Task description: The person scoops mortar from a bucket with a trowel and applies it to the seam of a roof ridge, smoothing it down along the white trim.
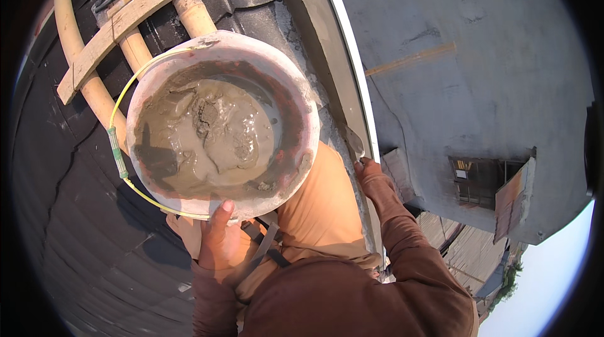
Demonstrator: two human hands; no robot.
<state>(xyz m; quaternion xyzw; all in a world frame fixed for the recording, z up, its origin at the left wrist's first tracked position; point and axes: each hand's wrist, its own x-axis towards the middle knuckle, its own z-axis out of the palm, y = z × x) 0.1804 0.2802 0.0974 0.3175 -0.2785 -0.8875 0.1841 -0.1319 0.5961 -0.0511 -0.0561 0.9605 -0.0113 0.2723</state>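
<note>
The left hand [220, 236] had its thumb hooked over the near rim of a broad mortar bucket [309, 101], which sat before the worker's lap, just beside the tan trouser leg [324, 198]. What bore the bucket's weight underneath I couldn't tell. The right hand [371, 173] was closed round a trowel [355, 140], its blade by the rendered ledge [330, 47].

To my eye the bucket was the worry: with one hand on the rim, a slip of that thumb or a shifted knee could tip it, and the wet mortar [220, 123] would slop over the dark roof tiles [88, 211]. The hand's split attention could cause as much. A loose dollop off the trowel might also go over the white edging [353, 47], beyond which the ground seemed to fall away toward a lower sheet roof [475, 252].

Room was tight. Bamboo poles [97, 95], tied under a wooden crosspiece [141, 17], ran down to the bucket's far side and could jam it if pushed forward. The yellow wire handle [117, 154] drooped at the left, ready to snag. To the right rose a grey wall [415, 22] with a dark window opening [478, 179].
</note>
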